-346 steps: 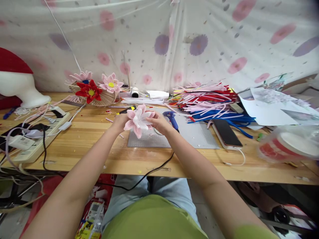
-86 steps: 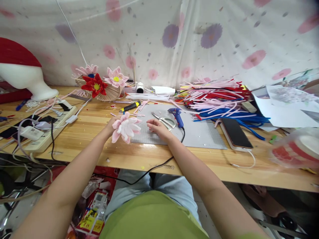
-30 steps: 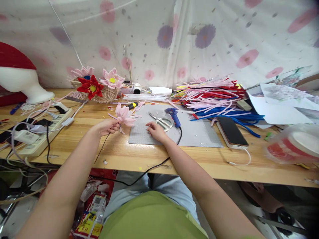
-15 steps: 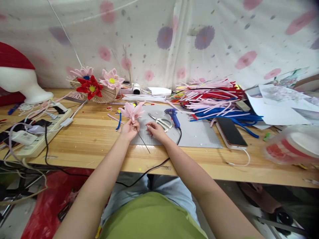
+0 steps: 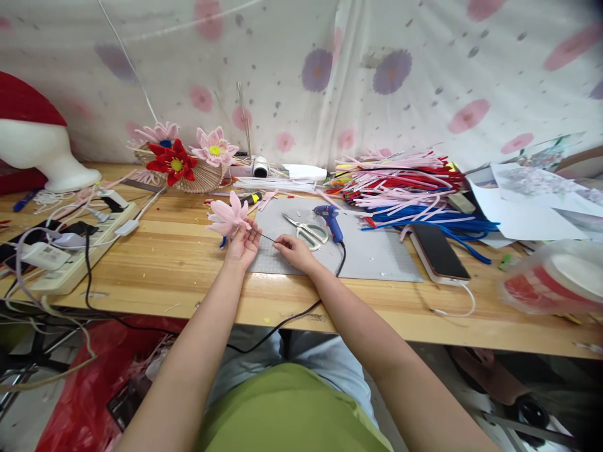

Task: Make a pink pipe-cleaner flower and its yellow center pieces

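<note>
Within the last half second, the left hand (image 5: 242,243) tipped the pink flower (image 5: 228,216) toward 9 o'clock, its grip closed on the base, while the right hand (image 5: 293,250) pinched the thin wire stem (image 5: 264,236), indicating stem work under way.

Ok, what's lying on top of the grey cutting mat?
On the grey cutting mat lie white-handled scissors and a blue glue gun. The right hand rests on its near left edge, hiding whatever is beneath it.
</note>
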### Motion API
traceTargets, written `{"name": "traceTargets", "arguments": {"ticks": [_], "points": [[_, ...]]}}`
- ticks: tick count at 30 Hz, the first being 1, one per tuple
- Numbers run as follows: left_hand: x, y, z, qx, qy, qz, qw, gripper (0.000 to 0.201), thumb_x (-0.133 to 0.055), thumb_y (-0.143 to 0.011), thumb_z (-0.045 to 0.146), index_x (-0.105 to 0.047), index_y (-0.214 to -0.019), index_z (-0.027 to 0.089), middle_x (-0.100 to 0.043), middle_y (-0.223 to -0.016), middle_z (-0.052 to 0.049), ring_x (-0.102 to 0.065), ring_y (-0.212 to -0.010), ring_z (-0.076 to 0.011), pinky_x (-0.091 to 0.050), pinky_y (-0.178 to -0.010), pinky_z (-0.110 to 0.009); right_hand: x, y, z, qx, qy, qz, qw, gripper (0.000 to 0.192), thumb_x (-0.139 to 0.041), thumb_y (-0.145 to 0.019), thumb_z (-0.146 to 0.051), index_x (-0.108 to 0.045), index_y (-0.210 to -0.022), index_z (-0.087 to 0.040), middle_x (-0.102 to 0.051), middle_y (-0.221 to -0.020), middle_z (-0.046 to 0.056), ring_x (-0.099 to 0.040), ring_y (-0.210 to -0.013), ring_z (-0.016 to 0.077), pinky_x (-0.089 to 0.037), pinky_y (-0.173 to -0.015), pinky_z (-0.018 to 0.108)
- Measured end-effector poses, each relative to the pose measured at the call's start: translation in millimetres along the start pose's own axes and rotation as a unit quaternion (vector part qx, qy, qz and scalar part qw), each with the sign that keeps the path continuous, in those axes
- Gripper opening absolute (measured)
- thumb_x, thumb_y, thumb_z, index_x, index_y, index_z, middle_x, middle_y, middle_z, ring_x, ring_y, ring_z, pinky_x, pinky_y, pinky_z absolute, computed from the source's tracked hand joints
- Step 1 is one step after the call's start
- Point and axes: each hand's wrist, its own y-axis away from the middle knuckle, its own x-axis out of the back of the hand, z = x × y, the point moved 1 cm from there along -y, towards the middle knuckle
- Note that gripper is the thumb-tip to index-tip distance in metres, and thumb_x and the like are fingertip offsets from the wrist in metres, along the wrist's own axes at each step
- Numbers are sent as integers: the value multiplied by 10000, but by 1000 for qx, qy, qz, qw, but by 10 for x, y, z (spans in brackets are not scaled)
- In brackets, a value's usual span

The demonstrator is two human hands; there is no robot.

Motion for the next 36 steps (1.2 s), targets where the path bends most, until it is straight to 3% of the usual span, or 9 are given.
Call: {"name": "traceTargets", "arguments": {"ticks": [4, 10, 16, 21, 30, 36], "points": [[3, -11, 28, 2, -5, -39, 999, 281, -401, -892, 304, -614, -878, 121, -683, -885, -67, -639, -873, -124, -502, -804, -256, -5, -9, 25, 7, -23, -1, 1000, 219, -509, -769, -345, -617, -777, -155, -551, -657, -10, -444, -609, 95, -331, -598, 221], [-29, -52, 39, -24, -8, -89, 996, 307, -341, -912, 243, -621, -912, 116, -669, -1000, -96, -612, -979, -127, -480, -866, -264, 22, -22, 10, -10, -67, -4, 998, 224, -514, -753, -356, -606, -727, -153, -511, -612, -20, -414, -584, 92, -324, -585, 215], [-16, -118, -4, -62, -65, -3, 996, 149, -482, -846, 147, -600, -755, 144, -682, -758, -19, -652, -714, -94, -510, -762, -251, -4, -12, -27, -22, 39, 18, 999, 192, -485, -784, -305, -604, -718, -170, -544, -631, -16, -452, -612, 101, -314, -600, 217], [-26, -123, -18, -111, -116, 8, 987, 45, -611, -759, 176, -594, -731, 145, -644, -649, 15, -637, -624, -87, -507, -668, -218, -3, 3, -73, 9, 147, 1, 989, 184, -450, -814, -274, -596, -749, -183, -572, -668, -6, -468, -633, 111, -304, -597, 214], [-23, -100, 12, -128, -118, 23, 984, 78, -644, -729, 196, -592, -724, 139, -623, -614, 23, -619, -580, -68, -476, -631, -182, 10, -48, -81, 74, 151, -77, 983, 214, -430, -829, -281, -575, -715, -171, -534, -652, -10, -468, -647, 106, -321, -627, 198], [-37, -79, 5, -129, -120, 26, 984, 87, -652, -722, 198, -591, -729, 137, -624, -626, 17, -619, -581, -69, -473, -650, -188, 11, -25, -80, 83, 165, -92, 979, 214, -415, -845, -279, -584, -765, -174, -570, -691, -3, -486, -660, 110, -329, -635, 201]]}}
